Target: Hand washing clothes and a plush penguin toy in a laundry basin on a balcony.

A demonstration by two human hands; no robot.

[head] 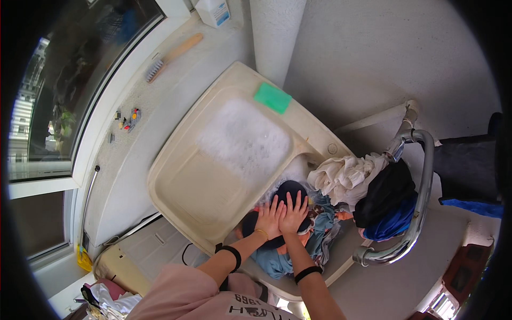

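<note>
Both my hands press down with fingers spread on a dark navy cloth item [291, 187] in the basin of a cream laundry sink [236, 68]. My left hand [270, 219] lies against my right hand [294, 212], thumbs close together. Neither hand has its fingers wrapped around anything. Wet blue-grey clothing [272, 262] with orange and patterned parts is bunched under and beside the navy item. Suds [296, 170] show at the basin's far end. How far the navy item extends beneath my hands is hidden.
Foam [248, 138] covers part of the sink's washboard. A green sponge or bar [273, 98] sits on its rim. White cloth [344, 176], black cloth [386, 190] and blue cloth [394, 218] hang by a curved metal pipe [426, 196] at right. A scrub brush [174, 58] and bottle [214, 12] occupy the ledge.
</note>
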